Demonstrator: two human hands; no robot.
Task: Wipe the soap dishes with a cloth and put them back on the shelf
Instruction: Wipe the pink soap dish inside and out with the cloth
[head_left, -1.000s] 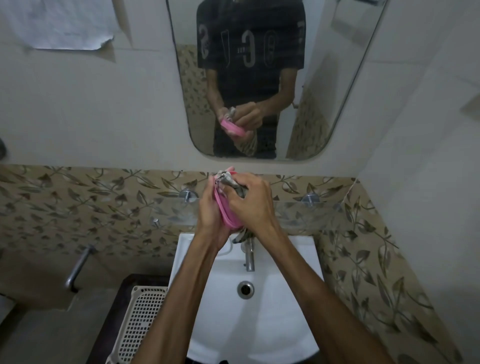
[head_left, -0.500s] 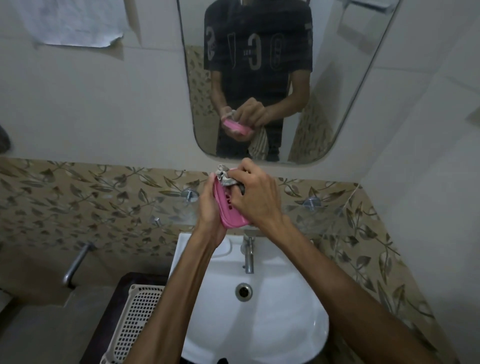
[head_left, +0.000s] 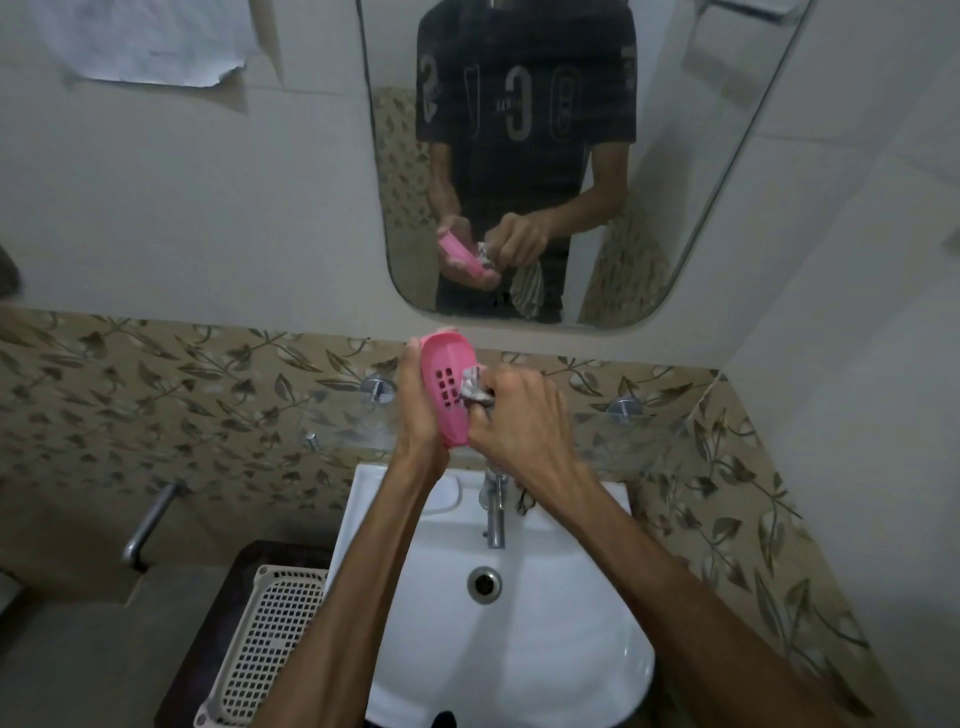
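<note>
Right now your left hand (head_left: 421, 415) grips the pink soap dish (head_left: 448, 391) from its left side, fingers wrapped behind it and the thumb along the near edge, so the dish stands tilted up on its long side with the slotted bottom facing you. You hold it in the air above the back of the white sink (head_left: 545, 649), in front of the leaf-patterned tile band (head_left: 156, 395) and just below the mirror (head_left: 571, 156).

Your right hand (head_left: 519, 415) is closed around a bunched grey cloth (head_left: 474, 388), and the wad presses against the inside of the dish, right beside the rows of drain holes. A loose end of the cloth hangs below your right wrist, near the tap (head_left: 494, 506).

Behind your hands runs the glass shelf (head_left: 623, 431), fixed to the tiles by round metal mounts; the dish is not on it. From this angle you cannot tell whether anything else sits on the glass.

At lower left a pale perforated basket (head_left: 270, 644) rests on a dark surface beside the sink. The mirror repeats the scene: one hand cradling the pink dish, the other pinching the cloth with its striped tail dangling.
</note>
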